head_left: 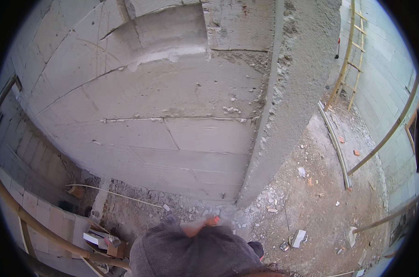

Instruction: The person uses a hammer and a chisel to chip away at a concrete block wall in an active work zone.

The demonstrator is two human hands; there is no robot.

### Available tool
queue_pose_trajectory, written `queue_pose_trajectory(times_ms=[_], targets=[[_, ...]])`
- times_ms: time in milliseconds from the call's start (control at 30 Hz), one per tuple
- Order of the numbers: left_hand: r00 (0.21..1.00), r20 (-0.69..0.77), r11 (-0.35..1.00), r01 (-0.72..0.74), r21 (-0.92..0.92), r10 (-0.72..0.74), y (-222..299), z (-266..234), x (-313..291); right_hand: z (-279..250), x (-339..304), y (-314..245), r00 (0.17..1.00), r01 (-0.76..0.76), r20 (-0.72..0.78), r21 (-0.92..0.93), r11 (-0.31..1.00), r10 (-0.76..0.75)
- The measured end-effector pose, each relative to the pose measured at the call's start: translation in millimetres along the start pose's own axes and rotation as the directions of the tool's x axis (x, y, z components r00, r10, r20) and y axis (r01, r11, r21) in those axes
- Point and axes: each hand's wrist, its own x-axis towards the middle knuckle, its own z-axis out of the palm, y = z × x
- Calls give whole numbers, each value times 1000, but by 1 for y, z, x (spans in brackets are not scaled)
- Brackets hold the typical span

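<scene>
My left hand [212,220] is held low in front of my body, its forearm coming out of a dark grey sleeve [168,225]. The fingers look curled together, with a reddish patch at their end; whether that is a small object or the fingertips is too small to tell. Beyond the hand rises a wall of large pale blocks [195,138], with a recess [172,34] high up in it. A rough concrete column [288,106] stands at the wall's right end. My right hand does not show.
Rubble [269,198] lies along the wall's foot. On the right are a wooden ladder [355,55], long boards [336,147], a white block [298,238] and a can [284,246]. Poles [47,226] cross the lower left, near a cardboard box [114,249]. A thin pale rod [117,195] lies left.
</scene>
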Motion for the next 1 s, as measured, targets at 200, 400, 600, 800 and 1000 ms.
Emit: queue_pose_trajectory(times_ms=[200, 400, 600, 800, 1000], targets=[[955, -84, 592, 106, -799, -285, -9, 25, -4, -41, 15, -19, 991, 112, 103, -281, 953, -86], [542, -686, 820, 11, -572, -486, 53, 32, -35, -98, 45, -26, 974, 211, 172, -458, 864, -147], [195, -847, 822, -211, -529, -495, 174, -28, -115, -154, 72, -20, 957, 282, 227, -564, 776, -183], [-44, -967, 929, -290, -229, -252, 249, -116, -179, -198, 73, 3, 957, 288, 229, -640, 712, -181], [-338, -934, 824, -494, 279, 114, 339, -232, -267, -189, 122, 4, 919, 390, 232, -439, 809, -318]])
